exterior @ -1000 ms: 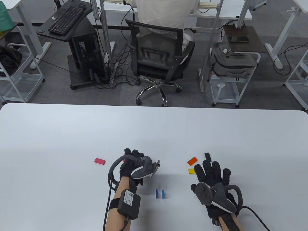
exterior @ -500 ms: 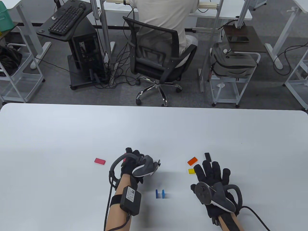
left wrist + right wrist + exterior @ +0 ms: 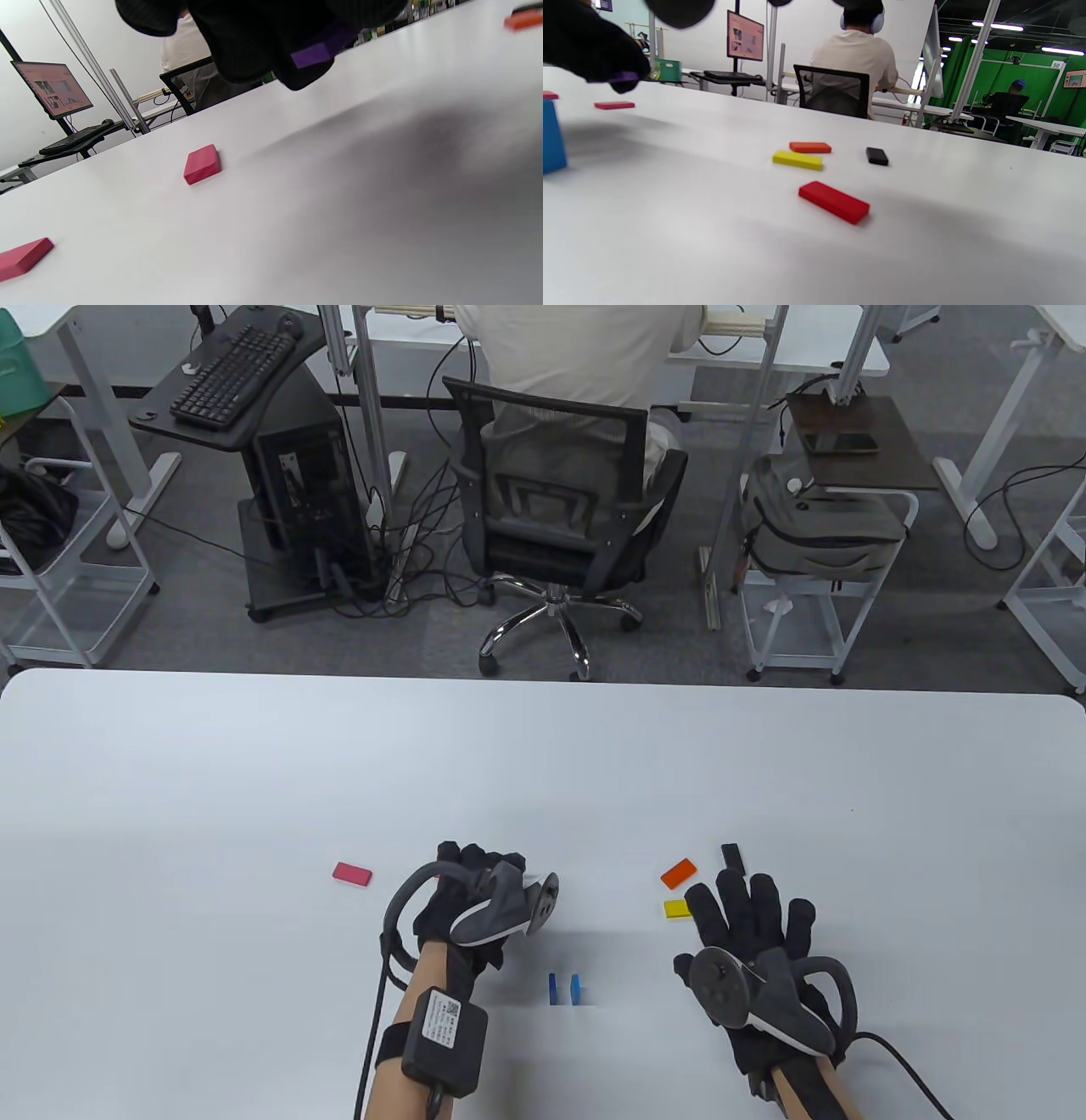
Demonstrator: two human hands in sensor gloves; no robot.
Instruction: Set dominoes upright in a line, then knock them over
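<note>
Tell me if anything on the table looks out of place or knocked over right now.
Nothing looks damaged or spilled. Two blue dominoes stand upright side by side; the pink, orange, yellow, black and red ones lie flat, scattered, not yet lined up. The left hand holds a purple domino.

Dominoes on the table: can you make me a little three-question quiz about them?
1. True or false: two blue dominoes stand upright between the hands.
2. What does the left hand pinch? A) purple domino B) green domino C) nothing
3. Fill in: the domino lying flat under the spread right hand is ___.

Key: 1 true; 2 A; 3 red.
</note>
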